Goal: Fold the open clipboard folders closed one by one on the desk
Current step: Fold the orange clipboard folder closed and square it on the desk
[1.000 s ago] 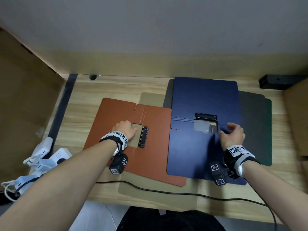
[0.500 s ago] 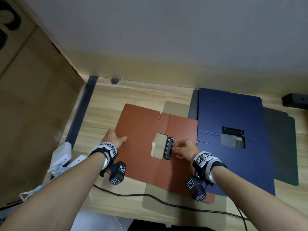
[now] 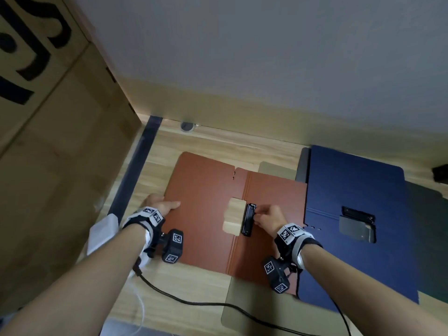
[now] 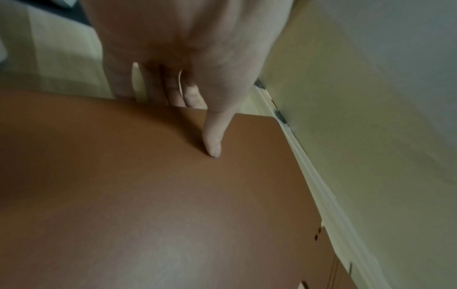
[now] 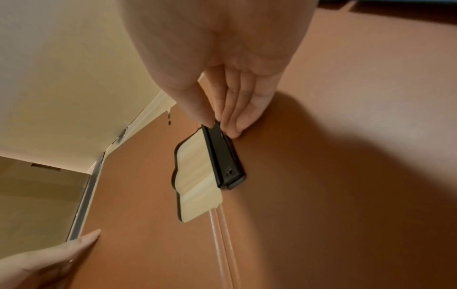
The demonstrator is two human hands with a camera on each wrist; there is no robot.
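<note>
- Folder (image 3: 206, 209), brown, lying open and flat on the wooden worktop (image 3: 218, 141), overlapping an olive sheet (image 3: 274, 168) beneath it.
- Left hand (image 3: 162, 206) at the folder's left edge: thumb flat on top of the cover, fingers tucked under the edge, so clamped on that cover.
- Right hand (image 3: 268, 218) at the black clip (image 3: 249, 219) beside the centre crease; thumb and fingertips pinched together on the clip's far end.
- Cut-out window just left of the clip, showing pale worktop through it.
- Blue folder (image 3: 358, 190) open to the right, its edge touching the brown one, with its own black clip (image 3: 358, 214); dark green sheet (image 3: 429, 214) under it.
- Black cable (image 3: 194, 303) trailing across the near worktop; cardboard box (image 3: 60, 141) standing at left.
</note>
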